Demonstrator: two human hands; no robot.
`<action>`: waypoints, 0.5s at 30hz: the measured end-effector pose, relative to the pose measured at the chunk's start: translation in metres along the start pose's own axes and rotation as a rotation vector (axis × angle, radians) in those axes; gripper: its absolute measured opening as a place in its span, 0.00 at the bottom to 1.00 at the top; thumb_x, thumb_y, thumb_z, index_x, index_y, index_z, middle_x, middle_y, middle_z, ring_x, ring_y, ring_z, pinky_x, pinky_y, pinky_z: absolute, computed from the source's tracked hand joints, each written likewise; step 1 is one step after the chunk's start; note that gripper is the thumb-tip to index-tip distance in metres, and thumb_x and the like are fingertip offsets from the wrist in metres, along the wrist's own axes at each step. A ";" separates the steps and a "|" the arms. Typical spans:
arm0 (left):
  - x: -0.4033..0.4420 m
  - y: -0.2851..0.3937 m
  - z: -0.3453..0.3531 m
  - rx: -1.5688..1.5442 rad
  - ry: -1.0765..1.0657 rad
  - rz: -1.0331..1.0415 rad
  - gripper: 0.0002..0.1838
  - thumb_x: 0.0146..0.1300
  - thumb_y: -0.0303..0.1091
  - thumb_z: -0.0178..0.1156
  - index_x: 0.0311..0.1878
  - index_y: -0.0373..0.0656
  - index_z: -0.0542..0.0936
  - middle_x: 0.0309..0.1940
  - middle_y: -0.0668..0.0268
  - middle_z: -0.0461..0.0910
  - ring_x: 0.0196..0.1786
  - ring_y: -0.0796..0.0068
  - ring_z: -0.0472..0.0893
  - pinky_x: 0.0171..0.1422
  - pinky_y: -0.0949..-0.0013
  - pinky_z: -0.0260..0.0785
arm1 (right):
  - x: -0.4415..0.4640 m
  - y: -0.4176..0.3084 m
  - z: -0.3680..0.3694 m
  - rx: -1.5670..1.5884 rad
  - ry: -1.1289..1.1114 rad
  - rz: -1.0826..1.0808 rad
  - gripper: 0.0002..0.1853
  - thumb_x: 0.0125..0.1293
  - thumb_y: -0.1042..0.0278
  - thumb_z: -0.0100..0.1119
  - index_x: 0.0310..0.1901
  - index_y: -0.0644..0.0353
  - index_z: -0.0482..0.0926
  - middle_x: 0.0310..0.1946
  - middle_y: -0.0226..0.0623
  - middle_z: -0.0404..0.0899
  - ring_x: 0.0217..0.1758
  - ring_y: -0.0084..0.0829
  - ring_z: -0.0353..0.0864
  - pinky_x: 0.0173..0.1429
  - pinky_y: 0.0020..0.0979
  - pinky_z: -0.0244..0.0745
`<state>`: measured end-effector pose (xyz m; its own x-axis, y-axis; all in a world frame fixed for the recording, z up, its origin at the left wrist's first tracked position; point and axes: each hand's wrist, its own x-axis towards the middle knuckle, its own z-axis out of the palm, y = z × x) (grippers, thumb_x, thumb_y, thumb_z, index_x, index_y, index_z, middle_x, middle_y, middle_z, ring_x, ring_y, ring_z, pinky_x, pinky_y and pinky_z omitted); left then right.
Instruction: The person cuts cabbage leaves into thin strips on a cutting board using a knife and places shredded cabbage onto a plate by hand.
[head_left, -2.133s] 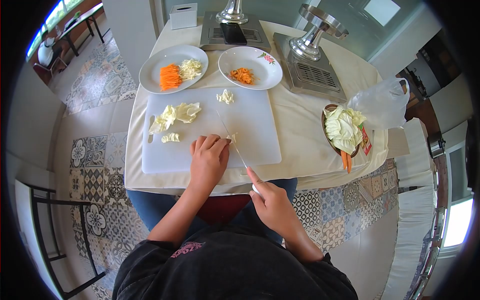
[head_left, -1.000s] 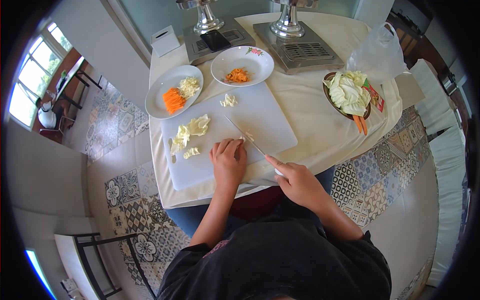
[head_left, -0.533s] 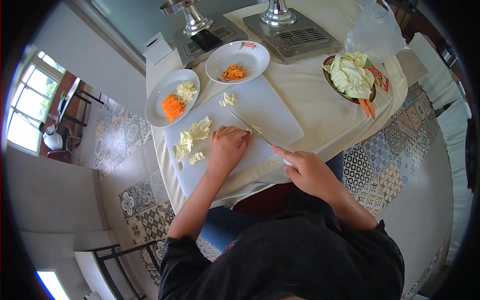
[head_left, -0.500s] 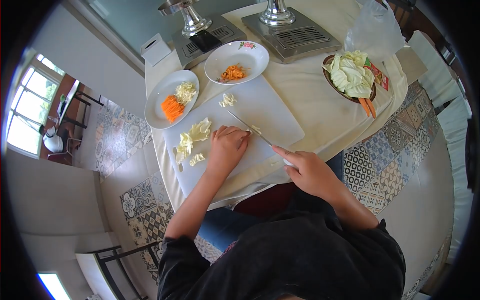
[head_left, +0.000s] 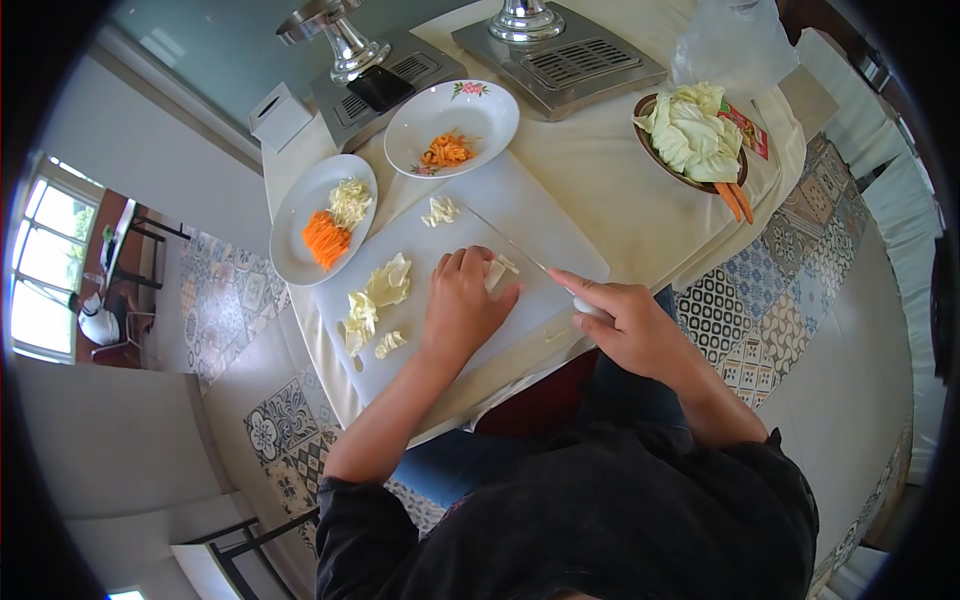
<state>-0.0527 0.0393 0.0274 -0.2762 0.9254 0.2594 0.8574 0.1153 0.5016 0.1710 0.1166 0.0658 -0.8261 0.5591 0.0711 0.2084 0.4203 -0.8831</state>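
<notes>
My right hand point(head_left: 620, 325) is wrapped round the white handle of a knife point(head_left: 510, 240), its forefinger stretched along the top. The blade points up and left over the white cutting board point(head_left: 545, 215). My left hand point(head_left: 465, 305) rests on the board, fingers curved, with a small piece of cabbage point(head_left: 498, 270) between forefinger and thumb. Left of that hand lie torn cabbage leaves point(head_left: 388, 282) and a smaller scrap point(head_left: 390, 344). A little heap of cut cabbage point(head_left: 440, 210) sits near the knife tip.
Behind the board stand a white plate point(head_left: 285, 250) with shredded carrot and cabbage, and a flowered bowl point(head_left: 400, 135) holding carrot shreds. A brown bowl point(head_left: 645, 140) with cabbage and carrots is at right, near a plastic bag point(head_left: 730, 45). Metal stands point(head_left: 560, 60) line the back.
The view has shifted slightly. My left hand has opened a little at the thumb, showing more of the cabbage piece. The knife has moved slightly away from that piece.
</notes>
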 end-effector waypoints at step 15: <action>0.025 -0.012 0.004 0.002 0.069 0.021 0.13 0.58 0.34 0.71 0.42 0.35 0.84 0.35 0.55 0.83 0.43 0.51 0.82 0.51 0.54 0.75 | -0.019 0.009 -0.016 -0.053 -0.034 0.038 0.32 0.63 0.79 0.57 0.72 0.57 0.70 0.30 0.49 0.77 0.32 0.44 0.77 0.42 0.36 0.73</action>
<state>-0.0682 0.0622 0.0246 -0.2869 0.9008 0.3259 0.8641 0.0966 0.4939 0.1971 0.1213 0.0643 -0.8341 0.5512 0.0220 0.2664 0.4375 -0.8588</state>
